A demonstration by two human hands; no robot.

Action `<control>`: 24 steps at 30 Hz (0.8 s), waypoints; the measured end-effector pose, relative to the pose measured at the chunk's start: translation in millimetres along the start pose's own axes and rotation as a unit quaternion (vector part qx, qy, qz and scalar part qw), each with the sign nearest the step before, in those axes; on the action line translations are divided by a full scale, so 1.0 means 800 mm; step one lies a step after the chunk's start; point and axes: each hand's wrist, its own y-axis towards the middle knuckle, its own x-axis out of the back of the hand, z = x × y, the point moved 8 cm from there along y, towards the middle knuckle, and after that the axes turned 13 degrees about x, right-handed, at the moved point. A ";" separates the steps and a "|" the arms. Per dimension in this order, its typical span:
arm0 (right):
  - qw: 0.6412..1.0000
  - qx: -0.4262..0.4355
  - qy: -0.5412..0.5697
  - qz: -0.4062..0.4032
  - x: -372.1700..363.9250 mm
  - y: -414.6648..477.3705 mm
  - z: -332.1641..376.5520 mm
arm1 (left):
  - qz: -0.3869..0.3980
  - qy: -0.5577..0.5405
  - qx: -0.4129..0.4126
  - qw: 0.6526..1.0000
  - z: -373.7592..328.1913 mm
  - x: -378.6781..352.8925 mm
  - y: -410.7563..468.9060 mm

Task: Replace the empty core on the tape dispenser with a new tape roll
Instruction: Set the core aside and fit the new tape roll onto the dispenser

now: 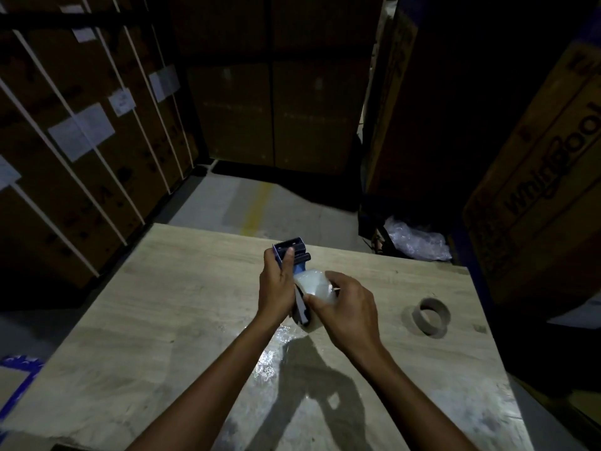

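A blue tape dispenser [294, 252] with a toothed blade at its top is held upright above the middle of the wooden table [182, 297]. My left hand [276, 288] grips its upper frame. A roll of clear tape [315, 288] sits against the dispenser's lower part, and my right hand [349, 309] is wrapped around that roll from the right. Whether the roll is fully on the hub is hidden by my fingers. The empty brown cardboard core [431, 315] stands on the table to the right, apart from both hands.
Stacked cardboard boxes with white straps [81, 141] line the left side, and more boxes stand behind and to the right [546, 177]. Crumpled clear plastic [416, 239] lies on the floor past the table's far right corner. A shiny patch of tape [276, 362] covers the tabletop near me.
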 end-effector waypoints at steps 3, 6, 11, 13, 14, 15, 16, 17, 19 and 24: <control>0.999 0.012 -0.032 -0.017 0.003 -0.002 0.010 | -0.027 0.005 -0.017 0.999 -0.009 0.005 -0.003; 0.997 0.026 -0.058 -0.039 0.005 -0.003 0.020 | -0.068 -0.009 -0.015 0.998 -0.014 0.014 -0.004; 0.992 0.038 -0.090 -0.074 0.013 -0.004 0.026 | -0.079 -0.026 -0.005 0.997 -0.018 0.024 -0.001; 0.990 0.043 -0.086 -0.101 0.017 -0.006 0.030 | -0.059 -0.044 0.011 0.997 -0.015 0.021 0.004; 0.989 0.049 -0.088 -0.111 0.018 -0.006 0.032 | -0.048 -0.061 0.029 0.997 -0.011 0.019 0.008; 0.987 0.054 -0.089 -0.119 0.021 -0.007 0.033 | -0.035 -0.079 0.054 0.995 -0.006 0.019 0.013; 0.986 0.057 -0.087 -0.129 0.027 -0.006 0.033 | -0.018 -0.096 0.083 0.992 0.000 0.019 0.020; 0.985 0.052 -0.079 -0.142 0.035 -0.004 0.029 | 0.006 -0.109 0.114 0.987 0.007 0.019 0.027; 0.986 0.027 -0.032 -0.163 0.054 0.004 0.016 | 0.070 -0.147 0.161 0.973 0.020 0.017 0.035; 0.981 -0.009 0.127 -0.146 0.058 0.015 -0.008 | 0.147 -0.210 0.232 0.938 0.041 0.018 0.037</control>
